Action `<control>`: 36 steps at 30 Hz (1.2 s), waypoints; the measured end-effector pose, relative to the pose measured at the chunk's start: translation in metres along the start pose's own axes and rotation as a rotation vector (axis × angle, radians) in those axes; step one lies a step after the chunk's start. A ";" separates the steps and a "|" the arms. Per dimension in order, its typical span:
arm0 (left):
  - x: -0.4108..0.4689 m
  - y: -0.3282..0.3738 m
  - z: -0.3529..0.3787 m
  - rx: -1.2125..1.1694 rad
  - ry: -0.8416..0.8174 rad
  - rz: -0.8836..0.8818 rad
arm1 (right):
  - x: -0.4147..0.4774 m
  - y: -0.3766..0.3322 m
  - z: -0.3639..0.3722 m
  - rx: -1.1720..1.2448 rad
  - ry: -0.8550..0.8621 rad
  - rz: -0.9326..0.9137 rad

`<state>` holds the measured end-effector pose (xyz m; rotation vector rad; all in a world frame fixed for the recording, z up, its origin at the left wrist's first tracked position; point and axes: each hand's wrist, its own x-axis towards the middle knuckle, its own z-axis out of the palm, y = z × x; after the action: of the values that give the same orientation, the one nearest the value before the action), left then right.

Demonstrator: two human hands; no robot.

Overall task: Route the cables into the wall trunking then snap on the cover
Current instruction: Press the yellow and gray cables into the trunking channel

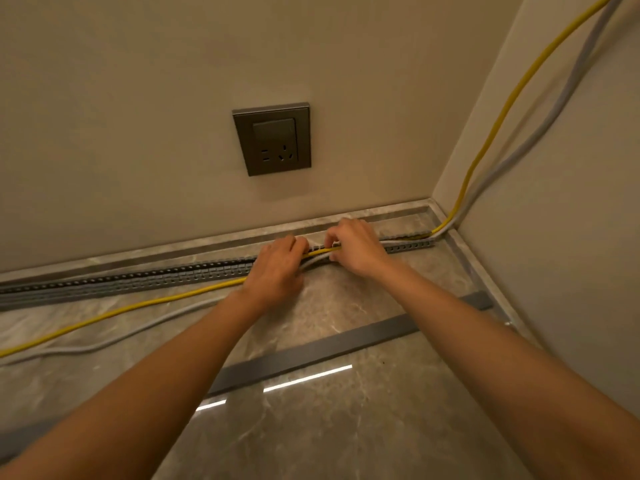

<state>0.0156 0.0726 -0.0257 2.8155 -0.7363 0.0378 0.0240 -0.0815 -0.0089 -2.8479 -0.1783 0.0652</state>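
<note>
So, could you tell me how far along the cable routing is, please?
Done: from the corner, yellow cable and grey cable sit in the trunking. In hand: left hand and right hand hold them mid-run. Left: the loose stretch on the floor, then the cover.

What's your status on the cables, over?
Left hand, right hand hold yellow cable at trunking. Yellow and grey cable seated rightward, loose on floor leftward. Cover on floor, unfitted.

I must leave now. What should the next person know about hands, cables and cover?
Left hand grips the yellow cable at the trunking, the grey cable running under it; right hand pinches the yellow cable beside it.
Done: right of the hands, both cables sit in the trunking.
Left: press in the lengths on the floor, then snap on the cover lying there.
</note>
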 end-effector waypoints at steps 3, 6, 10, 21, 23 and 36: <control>0.000 0.001 0.002 0.102 -0.031 0.009 | -0.003 -0.001 0.004 -0.069 0.036 -0.042; 0.002 0.000 0.001 0.128 -0.051 0.012 | -0.002 -0.004 0.007 -0.100 0.044 -0.065; 0.010 -0.008 -0.009 0.118 -0.065 0.028 | 0.003 -0.003 0.002 -0.049 0.049 -0.020; 0.019 -0.022 -0.016 0.039 -0.110 -0.037 | 0.005 -0.008 0.003 0.079 0.039 0.114; 0.023 -0.021 -0.017 -0.041 -0.121 -0.103 | 0.006 -0.010 0.005 0.063 0.045 0.123; 0.023 -0.013 -0.022 0.261 -0.110 0.119 | 0.002 0.002 0.005 0.137 0.101 0.115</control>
<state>0.0426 0.0779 -0.0053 3.0356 -0.9892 -0.0011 0.0255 -0.0815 -0.0146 -2.7147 0.0113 -0.0413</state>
